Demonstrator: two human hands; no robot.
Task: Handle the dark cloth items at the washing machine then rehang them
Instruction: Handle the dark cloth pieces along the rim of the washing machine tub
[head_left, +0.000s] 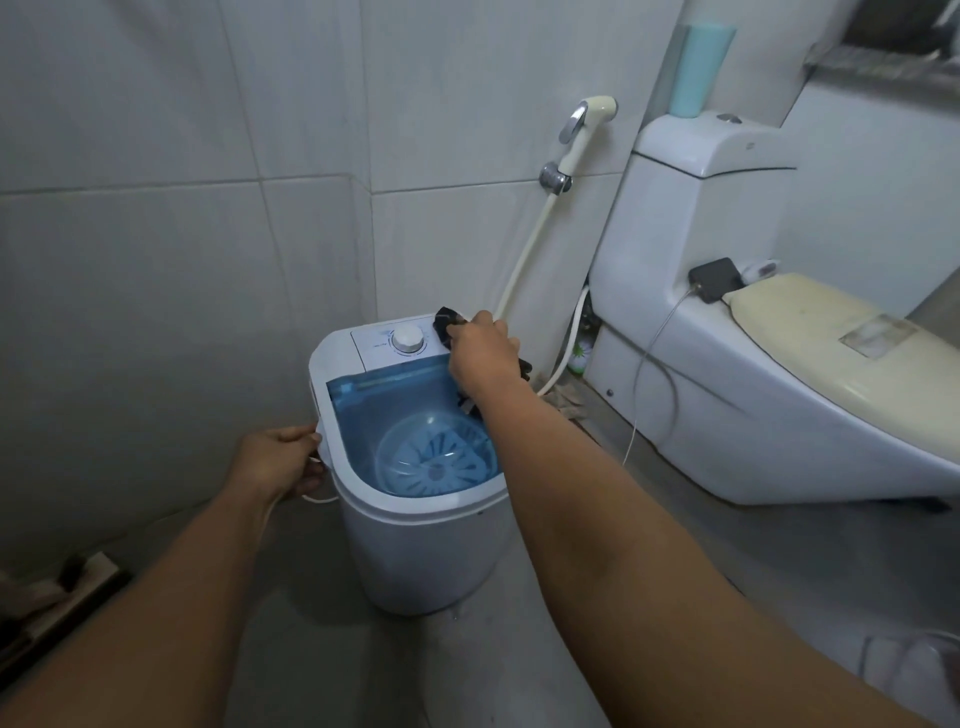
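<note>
The right hand (480, 353) has its fingers closed on a dark cloth (448, 323) at the back corner of the washing machine (415, 545). The left hand (283, 460) grips its side rim.

White washing machine (415, 545) with a translucent blue tub (415, 447) (white dial (408, 340)); black cloth (447, 322); pale grey wall tiles (156, 208); teal bottle (701, 67); cream toilet lid (810, 322).
</note>
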